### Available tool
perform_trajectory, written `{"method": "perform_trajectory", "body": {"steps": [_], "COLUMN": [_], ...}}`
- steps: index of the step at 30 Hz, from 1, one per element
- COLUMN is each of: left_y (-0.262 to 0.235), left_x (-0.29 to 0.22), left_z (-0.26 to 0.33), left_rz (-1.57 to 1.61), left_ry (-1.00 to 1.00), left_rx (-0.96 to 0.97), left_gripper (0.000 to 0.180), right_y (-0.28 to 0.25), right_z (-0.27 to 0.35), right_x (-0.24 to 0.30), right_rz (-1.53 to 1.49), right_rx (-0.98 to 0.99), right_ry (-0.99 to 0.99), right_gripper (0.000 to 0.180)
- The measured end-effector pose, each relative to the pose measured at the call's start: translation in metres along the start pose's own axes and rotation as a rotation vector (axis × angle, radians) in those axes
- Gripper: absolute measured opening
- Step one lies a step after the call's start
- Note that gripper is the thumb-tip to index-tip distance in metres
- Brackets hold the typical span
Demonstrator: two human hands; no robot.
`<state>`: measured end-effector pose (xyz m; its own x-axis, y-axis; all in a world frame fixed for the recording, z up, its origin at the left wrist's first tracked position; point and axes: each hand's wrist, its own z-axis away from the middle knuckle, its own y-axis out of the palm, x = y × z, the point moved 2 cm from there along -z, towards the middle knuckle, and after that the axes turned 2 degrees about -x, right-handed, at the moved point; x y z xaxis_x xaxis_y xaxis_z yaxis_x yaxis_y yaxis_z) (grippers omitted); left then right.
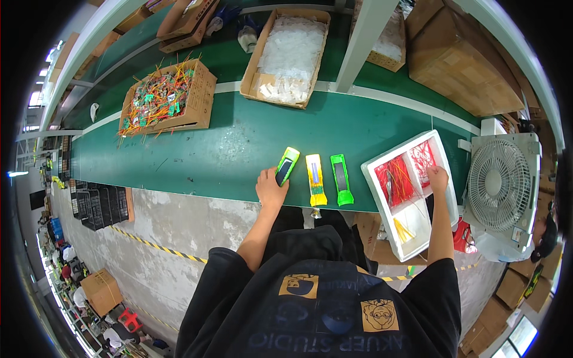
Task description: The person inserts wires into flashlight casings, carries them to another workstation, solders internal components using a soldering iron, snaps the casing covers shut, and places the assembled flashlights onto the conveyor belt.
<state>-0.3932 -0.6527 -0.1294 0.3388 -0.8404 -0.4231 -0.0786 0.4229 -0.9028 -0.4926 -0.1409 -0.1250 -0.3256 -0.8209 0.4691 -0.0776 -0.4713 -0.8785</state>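
My left hand (271, 188) is closed around the side of a bright green plastic housing (292, 156) with a dark inset, tilted at the table's near edge. To its right lie a yellow housing (316, 182) with a small green circuit board and wires in it, and another green housing (342, 182) with a dark inside. My right hand (439, 178) reaches into a white foam box (416, 241), its fingers drawn together at the compartment of small red wires (421, 156). What the fingertips grip is too small to tell. Longer red wires (394, 181) fill the neighbouring compartment; yellow wires (404, 231) lie in the near one.
A cardboard box (203, 98) piled with wired circuit boards stands at the back left of the green table (233, 149). Behind is a cardboard tray (249, 74) of clear and white plastic pieces. A grey upright post (364, 51) and a fan (498, 185) stand right.
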Motion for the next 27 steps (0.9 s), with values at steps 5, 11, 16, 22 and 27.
{"method": "perform_trajectory", "body": {"steps": [5,11,16,22,27], "left_y": [-0.005,-0.002,-0.005,-0.002,0.004], "left_x": [0.017,0.055,0.075,0.089,0.095], "left_z": [-0.005,-0.02,-0.032,-0.039,-0.041], "left_rz": [0.256,0.688,0.911,0.838,0.844], "left_ry": [0.031,-0.219,-0.351,-0.34,-0.327], "left_rx": [-0.001,0.158,0.314,0.341,0.384], "left_gripper": [0.039,0.036,0.033,0.034,0.032], "right_y": [-0.007,-0.007,-0.009,-0.018,-0.026], "right_z": [0.009,0.024,0.041,0.063,0.095], "right_x": [0.001,-0.006,-0.004,0.018,0.073], "right_rz": [-0.019,-0.048,-0.173,-0.318,-0.552], "right_rx": [-0.089,-0.119,-0.13,-0.145,-0.17], "right_ry": [0.001,-0.036,-0.022,-0.007,0.1], "right_gripper": [0.022,0.022,0.019,0.017,0.021]}}
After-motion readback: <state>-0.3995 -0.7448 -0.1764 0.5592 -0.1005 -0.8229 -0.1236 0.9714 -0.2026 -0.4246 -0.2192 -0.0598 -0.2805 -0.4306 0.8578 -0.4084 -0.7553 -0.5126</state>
